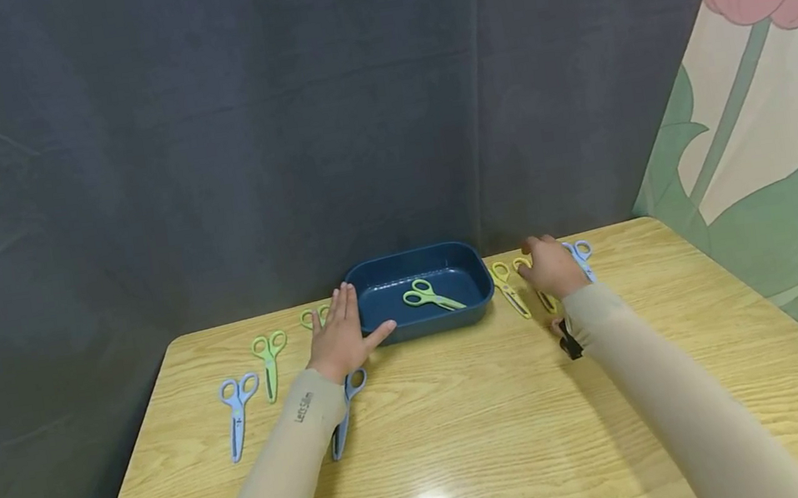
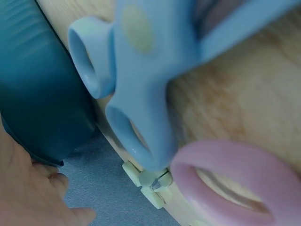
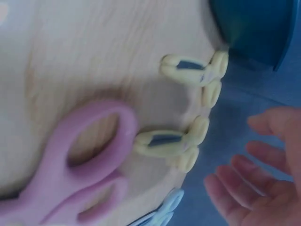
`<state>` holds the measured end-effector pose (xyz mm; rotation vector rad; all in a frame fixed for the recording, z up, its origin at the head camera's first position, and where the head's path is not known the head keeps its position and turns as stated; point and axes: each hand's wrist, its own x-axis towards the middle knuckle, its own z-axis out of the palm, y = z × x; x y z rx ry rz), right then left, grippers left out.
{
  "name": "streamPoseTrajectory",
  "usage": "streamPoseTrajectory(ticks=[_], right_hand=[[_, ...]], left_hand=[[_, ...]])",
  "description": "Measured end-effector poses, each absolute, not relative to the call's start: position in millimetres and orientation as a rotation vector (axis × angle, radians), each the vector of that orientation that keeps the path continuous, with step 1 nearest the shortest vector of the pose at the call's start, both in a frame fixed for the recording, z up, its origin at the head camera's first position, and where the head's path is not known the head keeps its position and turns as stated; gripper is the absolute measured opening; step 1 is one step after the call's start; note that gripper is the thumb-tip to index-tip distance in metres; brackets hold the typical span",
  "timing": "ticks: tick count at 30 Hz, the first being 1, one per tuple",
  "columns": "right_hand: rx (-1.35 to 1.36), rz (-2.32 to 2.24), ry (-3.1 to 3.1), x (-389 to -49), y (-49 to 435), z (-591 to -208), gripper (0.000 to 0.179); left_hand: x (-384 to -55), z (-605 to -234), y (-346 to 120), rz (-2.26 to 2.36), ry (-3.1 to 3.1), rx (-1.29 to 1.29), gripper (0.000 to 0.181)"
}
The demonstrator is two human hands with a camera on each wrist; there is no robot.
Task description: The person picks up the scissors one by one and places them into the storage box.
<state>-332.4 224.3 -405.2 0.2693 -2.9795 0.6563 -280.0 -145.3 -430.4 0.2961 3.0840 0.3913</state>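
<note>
My left hand lies along the left side of a dark blue bin, fingers straight and thumb spread over the near rim. In the bin are green-handled scissors. My right hand hovers over yellow scissors; in the right wrist view its fingers are loosely bent with nothing between them. A second pair of yellow scissors lies beside the bin, and blue scissors lie past the right hand. Under the left wrist are darker blue scissors, partly covered by the sleeve.
Left of the bin lie light blue scissors, green scissors and more green scissors, partly behind the left hand. Pink scissors show close up in the right wrist view; a pink handle shows in the left one. A dark curtain hangs behind the table.
</note>
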Motion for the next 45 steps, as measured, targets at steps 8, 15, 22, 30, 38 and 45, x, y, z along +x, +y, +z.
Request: streamPoseTrajectory(ticks=[8,15,22,30,38,45], right_hand=[[0.181,0.604,-3.114,-333.9,243.5,-417.6,0.038],[0.101,0.624,-3.181,-334.1,249.3,-423.9,0.029],[0.054,0.567,-3.210,-333.2,247.0,-428.9,0.028],[0.017,0.509,-3.196,-333.7,242.2,-428.9,0.020],[-0.007,0.553,-3.195,-331.5,239.6,-426.8,0.018],[0.023,0.609,-3.175,-329.1,245.6,-429.4,0.023]], left_hand=[[-278.9,-428.9,-142.0,0.401,3.075,0.290,0.108],[-277.6,-429.7,-138.9,0.413,3.072,0.288,0.107],[-277.4,-432.6,-139.1,0.414,3.074,0.294,0.107],[-276.6,-433.1,-139.5,0.441,3.071,0.296,0.108],[-275.7,-433.0,-138.9,0.441,3.074,0.299,0.108],[-277.4,-437.4,-137.6,0.449,3.084,0.308,0.109]])
